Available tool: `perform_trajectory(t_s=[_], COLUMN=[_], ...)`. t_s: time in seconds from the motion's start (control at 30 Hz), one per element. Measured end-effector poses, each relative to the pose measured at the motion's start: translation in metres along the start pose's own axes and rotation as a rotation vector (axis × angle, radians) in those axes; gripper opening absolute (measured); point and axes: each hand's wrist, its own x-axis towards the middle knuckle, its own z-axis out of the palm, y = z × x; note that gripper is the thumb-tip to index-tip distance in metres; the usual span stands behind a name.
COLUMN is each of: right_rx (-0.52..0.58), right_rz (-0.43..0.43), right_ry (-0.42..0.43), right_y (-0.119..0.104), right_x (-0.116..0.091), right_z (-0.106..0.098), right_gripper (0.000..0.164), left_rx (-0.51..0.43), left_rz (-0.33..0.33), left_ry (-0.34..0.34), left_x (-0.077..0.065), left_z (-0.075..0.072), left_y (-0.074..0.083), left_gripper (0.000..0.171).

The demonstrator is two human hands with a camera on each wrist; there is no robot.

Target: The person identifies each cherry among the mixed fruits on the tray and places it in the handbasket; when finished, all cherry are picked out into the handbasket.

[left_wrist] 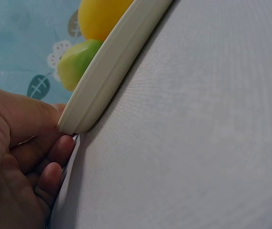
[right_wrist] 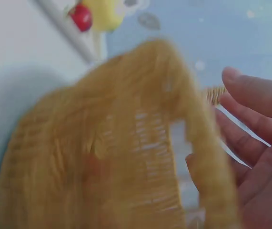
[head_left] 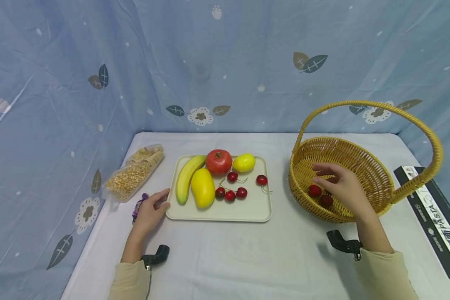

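Two cherries (head_left: pixel 314 191) are lying at about eight o'clock in the wicker basket (head_left: pixel 298 196); five more are resting on the tray (head_left: pixel 256 210), one at three o'clock, the others near its middle. From my remote seat, I am seeing the right hand (head_left: pixel 341 185) hovering over the basket, thumb apart from loosely curved fingers, holding nothing. The left hand (head_left: pixel 151 212) is touching the tray at about nine o'clock; whether it is pinching the rim, I cannot tell. For careful cherry handling, I should be clearing the arched handle (head_left: pixel 367 103), gripping each fruit lightly and steadying the tray.
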Motion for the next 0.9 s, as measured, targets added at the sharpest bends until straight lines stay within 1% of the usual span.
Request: perform_trajectory(t_s=[0.1,0.27,0.33,0.4,0.5,0.63,0.77,0.9], right_rx=[0.065,0.130,0.122,0.117,0.100,0.078,0.004,-0.078], right_rz=[-0.015,-0.053,-0.065,-0.067,-0.061,-0.062,-0.059,-0.036], right_ry=[0.028,0.066,0.086,0.088,0.062,0.008,-0.043,-0.082], right_y=[-0.011,-0.030,-0.037,-0.043,-0.048,-0.044,-0.036,-0.033], right_x=[0.007,0.015,0.018,0.021,0.026,0.037,0.047,0.050], right_z=[0.010,0.032,0.042,0.052,0.068,0.092,0.112,0.124], right_gripper=[0.037,0.035,0.033,0.032,0.031,0.033,0.033,0.032], left_rx=[-0.003,-0.002,-0.004,-0.005,-0.008,-0.008,-0.022,-0.030], left_rz=[0.000,-0.008,-0.010,-0.007,-0.003,0.001,0.002,0.004], left_ry=[0.000,-0.003,-0.003,-0.002,-0.003,-0.007,-0.010,-0.012], left_x=[0.000,0.000,0.000,0.001,0.001,0.001,0.001,0.000], left_z=[0.000,0.000,0.000,0.000,0.000,0.000,0.000,-0.001], left_y=[0.001,0.001,0.000,0.000,-0.002,-0.003,-0.002,-0.001], left_gripper=[0.043,0.044,0.044,0.044,0.044,0.044,0.044,0.044])
